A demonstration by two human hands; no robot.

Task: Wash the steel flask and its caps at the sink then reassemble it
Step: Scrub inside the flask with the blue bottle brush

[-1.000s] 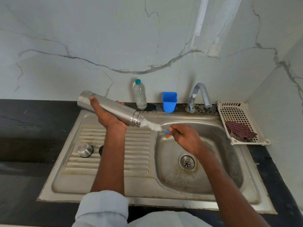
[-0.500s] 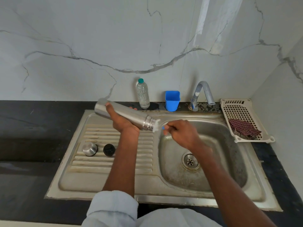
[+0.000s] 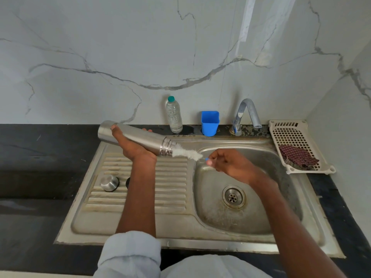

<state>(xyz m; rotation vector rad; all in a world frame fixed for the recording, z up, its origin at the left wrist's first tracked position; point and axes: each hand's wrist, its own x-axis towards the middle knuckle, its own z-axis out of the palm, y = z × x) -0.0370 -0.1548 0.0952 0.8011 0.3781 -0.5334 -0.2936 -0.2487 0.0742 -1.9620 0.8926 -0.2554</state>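
here the steel flask [image 3: 136, 139] is held tilted above the drainboard of the steel sink [image 3: 140, 221], base up-left, threaded neck angled down-right toward the basin. it is gripped by the left hand [image 3: 133, 146] from underneath, thumb curled over the near side, fingertips just visible past the far side. a white bottle brush [image 3: 187, 154] sticks out of the flask mouth, bristles partly outside. its small blue handle end is pinched by the right hand [image 3: 230, 164] between thumb and forefinger, other fingers loosely curled, above the basin's left rim. the steel cap [image 3: 109, 182] is set on the drainboard ribs, and the black inner cap [image 3: 128, 182] just beside it is mostly hidden behind the left forearm. at the back, a clear plastic water bottle [image 3: 174, 115], a blue cup [image 3: 210, 123] and the tap [image 3: 247, 115] are lined along the wall. a checked cloth [image 3: 298, 157] is lying in the cream plastic tray [image 3: 289, 133] at right.
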